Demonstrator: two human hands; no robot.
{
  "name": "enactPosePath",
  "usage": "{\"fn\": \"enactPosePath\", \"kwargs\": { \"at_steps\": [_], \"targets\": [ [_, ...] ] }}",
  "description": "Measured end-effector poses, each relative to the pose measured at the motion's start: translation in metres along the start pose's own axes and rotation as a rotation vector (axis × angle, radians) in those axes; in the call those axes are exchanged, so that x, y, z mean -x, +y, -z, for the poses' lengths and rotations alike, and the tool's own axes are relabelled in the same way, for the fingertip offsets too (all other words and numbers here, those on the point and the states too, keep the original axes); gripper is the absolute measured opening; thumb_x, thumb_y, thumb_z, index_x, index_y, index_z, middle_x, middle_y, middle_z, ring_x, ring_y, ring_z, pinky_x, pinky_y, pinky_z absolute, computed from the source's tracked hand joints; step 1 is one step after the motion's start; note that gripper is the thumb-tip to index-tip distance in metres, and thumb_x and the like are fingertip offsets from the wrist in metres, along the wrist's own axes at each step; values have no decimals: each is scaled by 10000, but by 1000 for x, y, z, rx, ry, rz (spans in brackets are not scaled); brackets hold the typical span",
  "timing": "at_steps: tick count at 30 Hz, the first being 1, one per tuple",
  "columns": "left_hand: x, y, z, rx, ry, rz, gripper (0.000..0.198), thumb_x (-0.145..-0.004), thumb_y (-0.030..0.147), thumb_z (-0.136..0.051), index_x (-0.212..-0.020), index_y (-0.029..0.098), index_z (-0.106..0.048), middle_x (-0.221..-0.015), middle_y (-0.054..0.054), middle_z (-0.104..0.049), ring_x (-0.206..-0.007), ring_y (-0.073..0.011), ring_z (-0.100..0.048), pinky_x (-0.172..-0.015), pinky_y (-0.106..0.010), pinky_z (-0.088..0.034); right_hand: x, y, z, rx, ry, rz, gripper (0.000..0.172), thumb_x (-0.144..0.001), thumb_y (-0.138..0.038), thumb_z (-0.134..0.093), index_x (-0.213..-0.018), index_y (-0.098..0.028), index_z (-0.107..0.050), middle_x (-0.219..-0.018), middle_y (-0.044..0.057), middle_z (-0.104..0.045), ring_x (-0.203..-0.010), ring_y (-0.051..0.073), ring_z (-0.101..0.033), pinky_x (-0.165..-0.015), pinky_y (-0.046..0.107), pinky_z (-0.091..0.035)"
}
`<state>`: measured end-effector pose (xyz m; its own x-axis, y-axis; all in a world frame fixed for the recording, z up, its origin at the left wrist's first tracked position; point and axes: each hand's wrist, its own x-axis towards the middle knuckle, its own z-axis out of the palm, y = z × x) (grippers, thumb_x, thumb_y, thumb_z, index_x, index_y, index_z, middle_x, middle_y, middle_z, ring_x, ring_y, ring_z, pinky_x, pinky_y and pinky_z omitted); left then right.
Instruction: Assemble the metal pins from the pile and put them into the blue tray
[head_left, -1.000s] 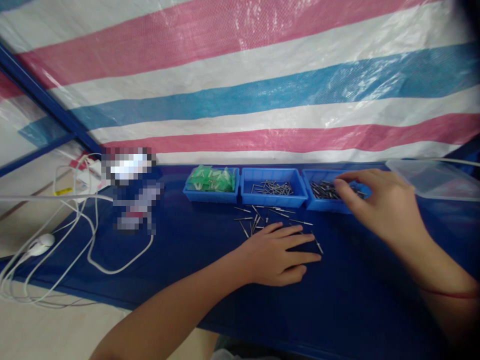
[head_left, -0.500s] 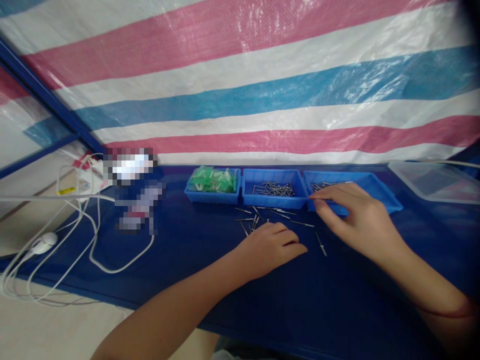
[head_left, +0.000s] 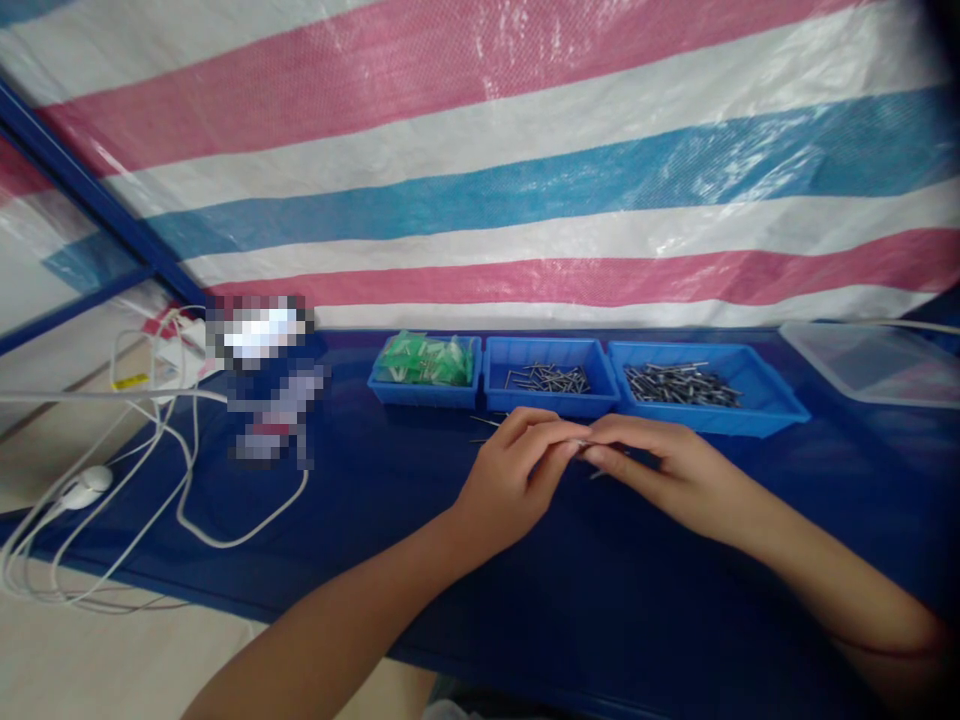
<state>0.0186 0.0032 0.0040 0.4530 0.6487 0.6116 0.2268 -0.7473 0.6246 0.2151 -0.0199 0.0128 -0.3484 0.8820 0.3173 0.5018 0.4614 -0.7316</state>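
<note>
1. Over the dark blue tabletop (head_left: 637, 610), in front of a row of three blue boxes, the left hand (head_left: 510, 482) and the right hand (head_left: 675, 475) met at their fingertips.
2. The left hand had its thumb and forefinger pinched on a small metal piece (head_left: 581, 444), with its other fingers curled.
3. The right hand faced it from the opposite side, thumb and forefinger closed about the same piece; the fingers hid most of it, so its full shape could not be told.
4. Loose pins (head_left: 486, 421) lay on the tabletop beyond the left hand, partly covered by it, and the end of a stray pin (head_left: 598, 475) showed just below the right thumb.
5. The left box (head_left: 424, 397) was filled with green packets (head_left: 426, 358).
6. The middle box (head_left: 551, 405), just beside it, held a scattered heap of metal pins (head_left: 553, 379).
7. The right box (head_left: 724, 416) contained a denser pile of dark pins (head_left: 679, 384), gathered toward its left part.
8. Near the right box lay a clear plastic lid (head_left: 877, 365).
9. White cables (head_left: 225, 546) looped across the left end of the tabletop, and a striped sheet (head_left: 480, 150) rose behind everything.
</note>
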Motion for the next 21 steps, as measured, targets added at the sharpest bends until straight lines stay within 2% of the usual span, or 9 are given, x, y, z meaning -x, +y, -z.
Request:
{"fn": "enactPosePath", "kwargs": {
  "at_steps": [5, 8, 15, 21],
  "targets": [
    [1, 2, -1, 54, -7, 86, 198, -946, 191, -487, -1102, 184, -608, -1054, -75, -655, -990, -169, -620, -883, -305, -502, 2, -4, -4, -44, 257, -15, 123, -871, -338, -608, -921, -252, -680, -900, 35, -702, -833, 188, -654, -738, 321, -525],
    [2, 3, -4, 90, -56, 133, 206, -941, 210, -492, -1114, 180, -599, -1051, -80, -658, -947, -168, -627, -839, -297, -510, 4, -7, -9, -85, 340, -51, 108, -859, -349, -621, -866, -249, -661, -843, 31, -688, -789, 190, -642, -683, 324, -522],
    [3, 2, -7, 132, -158, 217, 191, -940, 297, -515, -990, 154, -631, -911, -59, -660, -852, -158, -620, -780, -275, -493, 6, -7, -15, -64, 330, -31, 64, -844, -299, -646, -835, -238, -630, -811, 22, -657, -756, 174, -620, -673, 313, -505],
    [0, 1, -4, 109, -61, 235, 116, -890, 279, -601, -926, 170, -618, -955, -53, -632, -911, -163, -595, -818, -283, -481, 5, -11, -11, -7, 274, 63, 50, -859, -245, -614, -898, -246, -645, -840, 33, -664, -759, 178, -624, -694, 335, -505]
  ]
}}
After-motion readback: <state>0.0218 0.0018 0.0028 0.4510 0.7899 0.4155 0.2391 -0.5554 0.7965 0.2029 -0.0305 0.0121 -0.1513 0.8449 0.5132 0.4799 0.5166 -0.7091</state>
